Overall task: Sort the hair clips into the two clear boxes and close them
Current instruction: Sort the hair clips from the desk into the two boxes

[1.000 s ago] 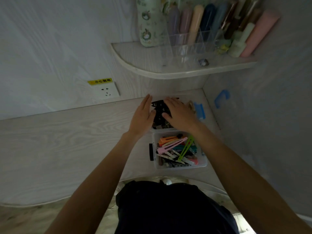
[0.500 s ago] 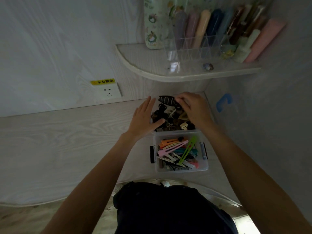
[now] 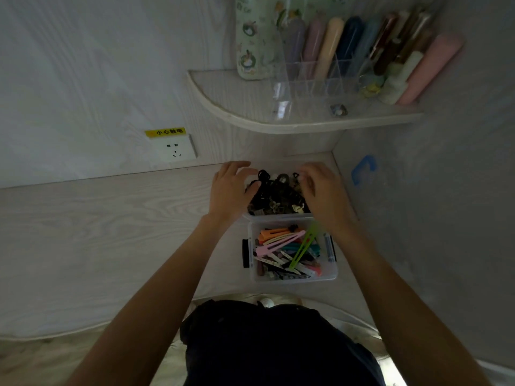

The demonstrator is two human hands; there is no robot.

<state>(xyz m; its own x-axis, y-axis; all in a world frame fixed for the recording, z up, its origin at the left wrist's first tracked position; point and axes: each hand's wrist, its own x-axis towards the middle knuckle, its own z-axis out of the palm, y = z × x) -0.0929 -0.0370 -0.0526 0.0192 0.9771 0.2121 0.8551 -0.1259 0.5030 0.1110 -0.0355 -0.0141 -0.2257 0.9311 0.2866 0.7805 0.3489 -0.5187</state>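
Far box (image 3: 278, 217) behind near box (image 3: 294, 277), both on desk (image 3: 111, 232)

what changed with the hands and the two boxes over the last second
The right hand lifted off the middle of the far box of dark clips and moved to its right side; the left hand stayed at its left side, fingers spreading. Whether either grips anything is unclear. The near box of coloured clips stayed put.
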